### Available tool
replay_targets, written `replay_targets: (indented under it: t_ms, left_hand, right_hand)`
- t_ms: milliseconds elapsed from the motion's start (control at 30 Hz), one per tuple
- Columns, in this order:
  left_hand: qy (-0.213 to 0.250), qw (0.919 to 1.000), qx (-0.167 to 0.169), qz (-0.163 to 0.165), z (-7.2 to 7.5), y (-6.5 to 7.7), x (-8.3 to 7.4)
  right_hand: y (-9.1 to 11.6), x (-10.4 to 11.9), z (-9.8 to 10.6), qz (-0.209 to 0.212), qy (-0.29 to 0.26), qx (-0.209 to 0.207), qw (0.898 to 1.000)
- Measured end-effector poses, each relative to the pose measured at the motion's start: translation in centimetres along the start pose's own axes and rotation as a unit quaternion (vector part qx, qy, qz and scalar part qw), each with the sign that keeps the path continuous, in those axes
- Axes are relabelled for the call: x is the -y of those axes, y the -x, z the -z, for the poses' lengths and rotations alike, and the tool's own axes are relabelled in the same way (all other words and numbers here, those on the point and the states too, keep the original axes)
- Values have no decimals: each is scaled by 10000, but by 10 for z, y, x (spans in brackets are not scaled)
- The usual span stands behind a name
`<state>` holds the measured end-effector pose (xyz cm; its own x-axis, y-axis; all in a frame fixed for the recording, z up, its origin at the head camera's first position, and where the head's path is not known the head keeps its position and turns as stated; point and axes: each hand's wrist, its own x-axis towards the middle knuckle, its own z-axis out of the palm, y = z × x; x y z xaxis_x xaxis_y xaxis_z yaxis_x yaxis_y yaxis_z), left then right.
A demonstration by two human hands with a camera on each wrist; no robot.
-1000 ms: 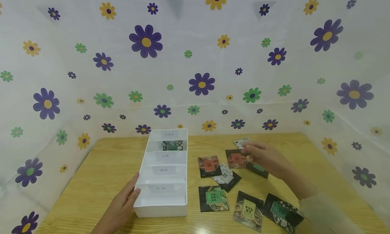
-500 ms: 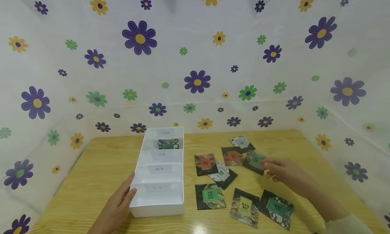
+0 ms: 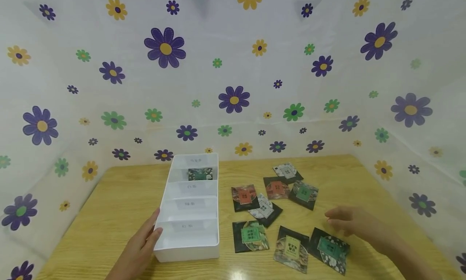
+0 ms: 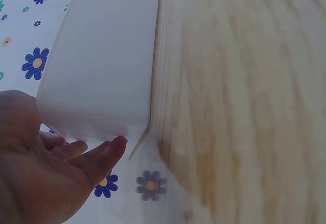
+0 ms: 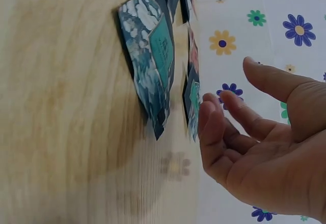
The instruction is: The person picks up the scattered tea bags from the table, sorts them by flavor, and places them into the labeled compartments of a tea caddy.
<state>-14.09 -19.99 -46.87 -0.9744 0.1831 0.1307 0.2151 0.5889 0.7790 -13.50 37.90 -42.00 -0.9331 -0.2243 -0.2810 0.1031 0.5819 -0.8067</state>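
A long white divided box (image 3: 187, 253) stands on the table, and my left hand (image 3: 140, 241) holds its near left side. In the left wrist view the fingers of that hand (image 4: 56, 168) lie against the box's wall (image 4: 102, 56). My right hand (image 3: 358, 223) hovers at the right with bent, parted fingers and nothing between them. Just below and left of it lies a black sachet with a teal label (image 3: 330, 251), also seen in the right wrist view as a dark sachet (image 5: 153, 51). Farther off lies a green-labelled sachet (image 3: 304, 194).
More flat sachets are spread right of the box: a yellow-labelled one (image 3: 291, 249), a bright green one (image 3: 250, 236), two red ones (image 3: 244, 197) and two white-patterned ones (image 3: 265, 209). One dark sachet (image 3: 200, 174) lies in a far compartment. A flowered cloth (image 3: 233, 69) surrounds the table.
My right hand has drawn back from the far sachets toward the near right, uncovering the green-labelled one. My left hand stays at the box. The head view has shifted slightly.
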Motion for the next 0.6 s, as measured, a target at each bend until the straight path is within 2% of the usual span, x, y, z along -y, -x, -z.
replay_targets:
  t_ms: [167,433,600]
  left_hand:
    - [90,9999,70,100,1,-1,-1]
    - [22,10000,28,54,0,-1,0]
    - [68,10000,-41,-33,0,-1,2]
  right_hand:
    - [7,-2,-3,-42,374,-46,9993]
    - [12,-4,-10,-271,841,-132,9960]
    - [14,-9,-14,-140,930,-81,9955]
